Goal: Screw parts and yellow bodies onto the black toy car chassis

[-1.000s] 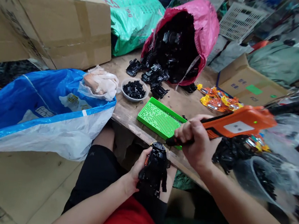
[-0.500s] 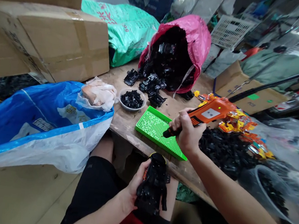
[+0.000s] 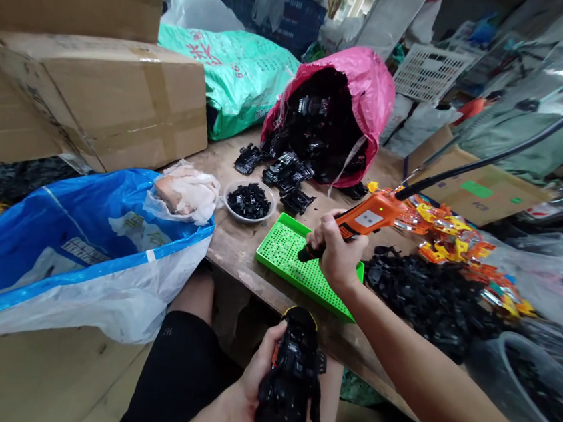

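My left hand is wrapped round a black plastic toy car body, held low over my lap, with bits of orange and yellow at its edges. In my right hand is an orange and black electric screwdriver, its cable running up to the right. The tool's dark tip points down over a shallow green perforated tray on the table. Small screws lie scattered in that tray. My right fingers are closed round the tool's lower grip.
A pink sack spills black car parts onto the table. Nearby stand a bowl of small black pieces, a black parts heap, orange-yellow parts and a clear tub. Left are a blue-lined sack and cardboard box.
My right hand and the screwdriver have shifted slightly left over the green tray. The view has tilted up a little, so most things sit lower. Both hands keep their hold.
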Demonstrator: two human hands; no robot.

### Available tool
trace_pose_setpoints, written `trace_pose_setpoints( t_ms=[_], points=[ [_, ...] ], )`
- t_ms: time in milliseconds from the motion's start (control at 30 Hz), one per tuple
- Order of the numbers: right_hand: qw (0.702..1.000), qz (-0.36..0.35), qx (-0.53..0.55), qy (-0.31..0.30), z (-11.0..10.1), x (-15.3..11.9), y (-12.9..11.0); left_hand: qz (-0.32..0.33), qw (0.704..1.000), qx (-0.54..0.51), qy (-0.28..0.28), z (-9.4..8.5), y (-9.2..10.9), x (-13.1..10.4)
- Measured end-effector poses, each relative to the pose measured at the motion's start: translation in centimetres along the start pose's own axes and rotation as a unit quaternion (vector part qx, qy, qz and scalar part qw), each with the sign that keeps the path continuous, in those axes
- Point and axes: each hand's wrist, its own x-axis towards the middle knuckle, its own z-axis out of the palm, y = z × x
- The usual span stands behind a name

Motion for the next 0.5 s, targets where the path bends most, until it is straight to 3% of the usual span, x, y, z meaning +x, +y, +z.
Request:
trace_pose_setpoints(
  t_ms=[200, 500],
  points=[
    [1.0, 0.009, -0.011, -0.011, 0.04, -0.11, 0.7, 0.024, 0.998, 0.053, -0.01, -0.09, 0.38, 0.12],
    [1.0, 0.007, -0.021, -0.018, 0.14, -0.1, 0.94, 0.008, 0.999, 0.036, -0.026, -0.46, 0.34, 0.14]
  ],
)
